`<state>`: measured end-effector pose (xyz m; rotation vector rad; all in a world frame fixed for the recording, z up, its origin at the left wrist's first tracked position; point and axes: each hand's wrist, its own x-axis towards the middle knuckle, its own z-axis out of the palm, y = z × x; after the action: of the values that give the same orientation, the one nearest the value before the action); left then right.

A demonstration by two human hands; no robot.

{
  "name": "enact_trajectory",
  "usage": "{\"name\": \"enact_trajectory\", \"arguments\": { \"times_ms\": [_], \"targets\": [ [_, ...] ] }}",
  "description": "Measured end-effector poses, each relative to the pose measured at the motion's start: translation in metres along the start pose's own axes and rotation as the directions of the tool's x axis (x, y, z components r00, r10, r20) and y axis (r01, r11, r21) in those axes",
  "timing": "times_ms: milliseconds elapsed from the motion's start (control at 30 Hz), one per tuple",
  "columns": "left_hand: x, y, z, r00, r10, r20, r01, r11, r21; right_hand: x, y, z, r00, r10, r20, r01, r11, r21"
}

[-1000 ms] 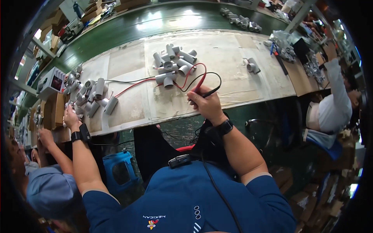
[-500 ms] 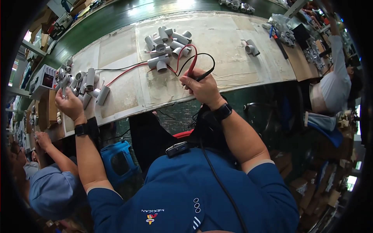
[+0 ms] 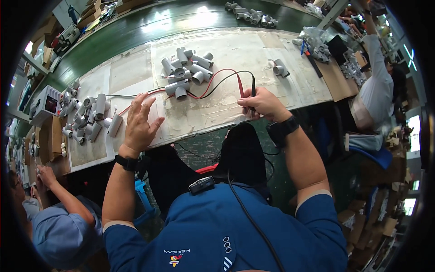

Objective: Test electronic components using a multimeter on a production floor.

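Note:
My left hand [image 3: 140, 124] is over the bench with fingers spread and nothing visible in it. It is closest to a grey tube fitting [image 3: 115, 125] at the right edge of the left pile. Near the bench's front edge, my right hand [image 3: 266, 105] is closed round a red test probe [image 3: 240, 87] and a black test probe [image 3: 253, 86], held side by side. Their leads loop leftward past a cluster of grey T-shaped fittings [image 3: 180, 85] in the middle. The probe tips are hard to make out.
One grey fitting [image 3: 279, 68] lies apart at the right. Beyond it are pliers [image 3: 306, 48] and bagged metal parts. A white boxed instrument [image 3: 45, 105] stands far left by a cardboard box [image 3: 50, 136]. A co-worker [image 3: 68, 222] sits at left, another person [image 3: 374, 95] at right.
My left hand has left the left pile and moved right, its fingers spreading. My right hand has shifted right with both probes. The view has shifted a little too.

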<state>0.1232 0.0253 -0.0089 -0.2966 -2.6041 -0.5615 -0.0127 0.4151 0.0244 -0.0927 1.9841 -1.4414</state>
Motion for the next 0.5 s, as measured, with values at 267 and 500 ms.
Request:
{"name": "enact_trajectory", "arguments": {
  "times_ms": [267, 500],
  "targets": [
    [0.002, -0.015, 0.004, 0.975, -0.218, 0.033, 0.215, 0.905, -0.366, -0.004, -0.050, -0.038, 0.985, 0.080, -0.152, -0.147, 0.847, -0.511],
    [0.098, -0.004, -0.050, 0.935, -0.308, 0.174, 0.329, 0.576, -0.749, 0.003, -0.138, -0.059, 0.988, -0.081, -0.129, -0.019, 0.773, -0.634]
  ]
}}
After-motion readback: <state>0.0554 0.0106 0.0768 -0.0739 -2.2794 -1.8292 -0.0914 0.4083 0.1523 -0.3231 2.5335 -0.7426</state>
